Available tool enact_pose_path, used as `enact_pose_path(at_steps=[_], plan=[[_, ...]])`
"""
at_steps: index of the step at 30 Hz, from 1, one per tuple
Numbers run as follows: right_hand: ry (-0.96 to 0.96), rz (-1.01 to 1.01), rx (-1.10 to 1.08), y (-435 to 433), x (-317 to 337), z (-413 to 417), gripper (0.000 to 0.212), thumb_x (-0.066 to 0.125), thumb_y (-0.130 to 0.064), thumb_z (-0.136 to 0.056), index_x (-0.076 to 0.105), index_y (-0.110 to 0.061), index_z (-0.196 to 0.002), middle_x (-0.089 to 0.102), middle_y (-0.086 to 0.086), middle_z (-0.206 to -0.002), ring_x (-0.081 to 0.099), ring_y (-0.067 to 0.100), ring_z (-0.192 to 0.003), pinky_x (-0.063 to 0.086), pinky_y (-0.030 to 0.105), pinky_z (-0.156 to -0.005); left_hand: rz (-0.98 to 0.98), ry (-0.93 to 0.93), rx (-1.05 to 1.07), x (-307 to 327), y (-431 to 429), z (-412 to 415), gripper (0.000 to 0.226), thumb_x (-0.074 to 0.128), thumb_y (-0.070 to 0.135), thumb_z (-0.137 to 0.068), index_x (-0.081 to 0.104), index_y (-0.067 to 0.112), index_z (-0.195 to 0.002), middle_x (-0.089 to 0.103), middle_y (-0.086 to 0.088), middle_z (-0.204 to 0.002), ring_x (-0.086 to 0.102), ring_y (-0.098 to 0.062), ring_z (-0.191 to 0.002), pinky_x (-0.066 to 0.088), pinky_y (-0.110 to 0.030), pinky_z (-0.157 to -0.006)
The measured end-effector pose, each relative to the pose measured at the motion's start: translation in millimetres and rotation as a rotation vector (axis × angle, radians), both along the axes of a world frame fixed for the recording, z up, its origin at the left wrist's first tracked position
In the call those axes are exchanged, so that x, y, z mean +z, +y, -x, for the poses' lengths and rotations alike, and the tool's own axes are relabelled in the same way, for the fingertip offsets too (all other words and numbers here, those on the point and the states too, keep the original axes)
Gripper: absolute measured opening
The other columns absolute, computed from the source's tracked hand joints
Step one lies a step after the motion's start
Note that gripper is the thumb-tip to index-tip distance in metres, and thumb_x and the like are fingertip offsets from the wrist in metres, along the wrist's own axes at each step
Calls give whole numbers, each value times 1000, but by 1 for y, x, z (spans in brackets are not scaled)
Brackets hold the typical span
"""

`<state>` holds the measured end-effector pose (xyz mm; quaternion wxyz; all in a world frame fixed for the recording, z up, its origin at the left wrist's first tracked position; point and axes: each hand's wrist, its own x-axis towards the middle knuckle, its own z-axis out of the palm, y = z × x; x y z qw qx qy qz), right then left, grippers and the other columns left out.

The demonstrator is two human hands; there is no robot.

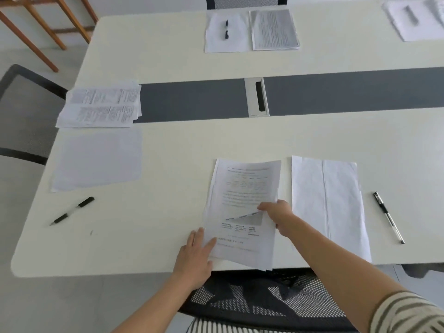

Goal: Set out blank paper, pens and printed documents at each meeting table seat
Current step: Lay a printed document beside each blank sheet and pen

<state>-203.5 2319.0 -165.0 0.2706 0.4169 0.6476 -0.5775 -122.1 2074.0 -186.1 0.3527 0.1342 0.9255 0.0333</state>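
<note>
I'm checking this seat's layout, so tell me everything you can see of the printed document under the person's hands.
The printed document is a thin stack of white sheets with small black text, tabular rows near the top and a grey triangular patch lower down. It lies slightly askew on the table, its near edge overhanging above the chair. The left hand presses flat on its lower left corner; the right hand grips its right edge, where a sheet lifts.

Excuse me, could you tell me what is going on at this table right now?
A person is setting out meeting seats. At the near seat, the left hand presses flat on the printed document while the right hand pinches its right edge. Blank paper and a pen lie to its right. The far seat's papers are already out.
</note>
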Motion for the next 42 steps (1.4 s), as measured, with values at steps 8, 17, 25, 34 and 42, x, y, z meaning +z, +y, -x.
enact_pose_path(at_steps=[8, 17, 25, 34, 42], plan=[[447, -40, 321, -9, 67, -10, 15, 60, -12, -93, 72, -4, -98, 73, 17, -105, 67, 34, -100, 53, 51, -93, -781, 27, 914, 60, -16, 63, 85, 75, 14, -79, 25, 24, -148, 44, -2, -142, 41, -17, -129, 38, -35, -106], [662, -3, 243, -3, 95, -8, 14, 71, -19, -87, 71, -15, -101, 71, 18, -106, 66, 35, -100, 52, 51, -91, -1157, 75, 836, 130, -13, 120, 41, 70, -10, -75, 64, 27, -92, 71, 9, -95, 68, -1, -86, 54, -17, -78], [538, -62, 253, 1, 51, -18, 21, 74, -14, -84, 68, -23, -102, 72, 10, -105, 65, 29, -103, 53, 47, -92, -957, 47, 816, 93, 10, 106, 22, 68, 8, -84, 67, 21, -101, 71, -4, -102, 66, -21, -97, 50, -36, -87], [352, -163, 255, 5, 33, -6, 10, 68, -22, -87, 73, -14, -86, 76, 5, -90, 73, 25, -82, 61, 43, -77, -737, 75, 918, 78, 5, 91, 12, 59, 15, -88, 63, 9, -99, 66, -3, -89, 59, -21, -78, 44, -29, -67], [134, -371, 498, 6, -9, 10, 19, 66, -30, -85, 69, -12, -91, 71, 5, -90, 64, 21, -74, 56, 36, -70, -358, 89, 604, 44, -4, 40, 39, 59, 20, -89, 53, 18, -127, 55, -4, -126, 56, -19, -110, 46, -28, -90]])
